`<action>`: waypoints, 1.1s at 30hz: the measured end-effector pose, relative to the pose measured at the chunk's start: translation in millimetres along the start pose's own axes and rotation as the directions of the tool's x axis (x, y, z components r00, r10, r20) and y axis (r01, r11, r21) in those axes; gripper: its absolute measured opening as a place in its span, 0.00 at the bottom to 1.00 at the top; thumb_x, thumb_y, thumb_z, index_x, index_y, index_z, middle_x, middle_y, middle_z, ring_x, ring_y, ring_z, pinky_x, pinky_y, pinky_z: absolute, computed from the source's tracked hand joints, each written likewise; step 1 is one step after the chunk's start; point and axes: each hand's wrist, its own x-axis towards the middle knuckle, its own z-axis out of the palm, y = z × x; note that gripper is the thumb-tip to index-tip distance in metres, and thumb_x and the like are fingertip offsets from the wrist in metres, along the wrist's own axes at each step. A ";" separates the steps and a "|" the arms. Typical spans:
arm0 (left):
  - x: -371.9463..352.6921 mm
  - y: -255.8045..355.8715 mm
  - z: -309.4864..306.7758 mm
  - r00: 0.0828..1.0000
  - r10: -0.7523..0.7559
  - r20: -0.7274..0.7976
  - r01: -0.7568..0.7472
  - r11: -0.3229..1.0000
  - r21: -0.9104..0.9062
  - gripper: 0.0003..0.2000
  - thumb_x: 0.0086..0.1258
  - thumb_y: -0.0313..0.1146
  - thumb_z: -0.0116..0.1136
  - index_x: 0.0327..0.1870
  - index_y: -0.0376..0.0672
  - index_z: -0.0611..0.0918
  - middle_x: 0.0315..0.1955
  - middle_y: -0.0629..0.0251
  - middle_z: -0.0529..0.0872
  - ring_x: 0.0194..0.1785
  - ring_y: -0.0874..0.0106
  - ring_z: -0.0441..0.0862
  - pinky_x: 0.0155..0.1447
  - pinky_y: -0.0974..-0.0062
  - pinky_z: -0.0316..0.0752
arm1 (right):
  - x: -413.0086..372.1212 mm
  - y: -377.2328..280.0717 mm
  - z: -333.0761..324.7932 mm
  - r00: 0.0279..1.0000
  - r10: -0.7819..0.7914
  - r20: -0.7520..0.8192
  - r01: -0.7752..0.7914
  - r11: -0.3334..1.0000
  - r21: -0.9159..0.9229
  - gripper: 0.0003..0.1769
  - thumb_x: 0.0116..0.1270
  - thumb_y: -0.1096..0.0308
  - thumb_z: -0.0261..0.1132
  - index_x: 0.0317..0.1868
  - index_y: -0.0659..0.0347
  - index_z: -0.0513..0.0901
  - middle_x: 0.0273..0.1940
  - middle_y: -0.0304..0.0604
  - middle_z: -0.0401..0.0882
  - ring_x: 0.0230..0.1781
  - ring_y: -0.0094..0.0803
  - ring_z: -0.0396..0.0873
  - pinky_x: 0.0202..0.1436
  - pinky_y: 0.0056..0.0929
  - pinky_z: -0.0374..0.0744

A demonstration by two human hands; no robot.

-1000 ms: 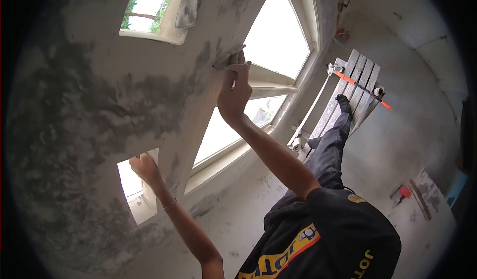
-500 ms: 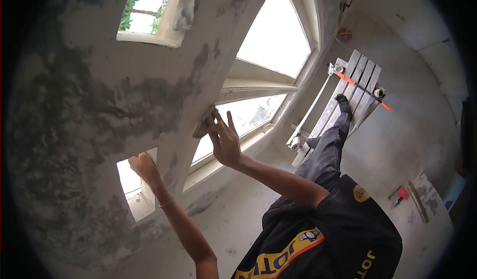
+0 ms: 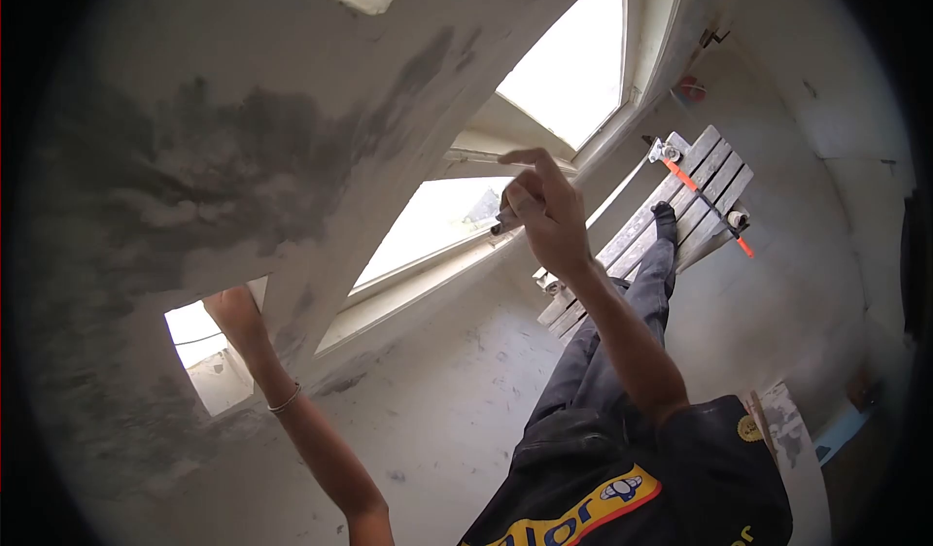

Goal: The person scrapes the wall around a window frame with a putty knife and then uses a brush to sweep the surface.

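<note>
My left hand (image 3: 236, 315), with a bracelet on the wrist, reaches into a small square window opening (image 3: 222, 383). Its fingers are hooked round the edge of that opening and partly hidden. My right hand (image 3: 550, 214) is raised in front of the long window, away from the wall. Thumb and fingers pinch a small, thin grey piece (image 3: 501, 223) that looks like folded sandpaper, seen nearly edge-on; the index finger is crooked outward. Beside my hands the pale wall (image 3: 292, 284) curves away, with dark grey smudged patches (image 3: 224, 177).
Under my feet is a slatted wooden platform (image 3: 641, 230), with an orange-and-black pole (image 3: 702, 196) lying across it. Large windows (image 3: 573, 55) open ahead. A red round object (image 3: 690, 87) sits by the far wall, and a speckled board (image 3: 792, 439) is at lower right.
My right hand has come off the wall beside the long window and moved right, carrying the grey piece. My left hand stays at the small opening while the view has shifted.
</note>
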 end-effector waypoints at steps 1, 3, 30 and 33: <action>0.1 0.7 -0.6 0.999 -0.037 -0.010 0.037 0.999 -0.014 0.12 0.64 0.22 0.48 0.44 0.24 0.80 0.42 0.54 0.86 0.45 0.64 0.80 0.54 0.70 0.72 | 7.6 -10.5 -0.7 0.998 -0.059 0.037 0.063 0.991 -0.120 0.09 0.69 0.77 0.58 0.49 0.65 0.78 0.28 0.42 0.81 0.27 0.29 0.86 0.30 0.25 0.83; -1.9 -4.3 2.0 0.996 -0.085 -0.019 0.084 0.996 -0.029 0.11 0.65 0.22 0.50 0.43 0.25 0.80 0.41 0.54 0.85 0.44 0.65 0.79 0.54 0.69 0.72 | 24.4 -15.8 5.4 0.986 -0.169 -0.017 0.160 0.957 -0.240 0.09 0.67 0.77 0.61 0.48 0.64 0.78 0.29 0.43 0.81 0.24 0.27 0.84 0.27 0.24 0.81; -6.4 -40.1 -17.0 0.996 -0.015 -0.085 0.030 0.984 0.173 0.11 0.68 0.26 0.54 0.46 0.26 0.79 0.43 0.53 0.84 0.45 0.63 0.78 0.55 0.67 0.72 | 51.8 -23.2 27.9 0.988 -0.155 0.013 0.155 0.972 -0.178 0.03 0.66 0.79 0.64 0.36 0.64 0.79 0.21 0.30 0.74 0.16 0.10 0.70 0.17 0.14 0.69; -6.5 -39.9 -16.6 0.996 -0.018 -0.089 0.034 0.981 0.189 0.12 0.69 0.27 0.54 0.46 0.26 0.79 0.43 0.53 0.84 0.46 0.63 0.78 0.55 0.66 0.71 | 45.0 -19.8 17.3 0.988 -0.154 -0.017 0.149 0.975 -0.163 0.02 0.63 0.81 0.65 0.34 0.67 0.80 0.19 0.35 0.75 0.13 0.17 0.75 0.14 0.19 0.69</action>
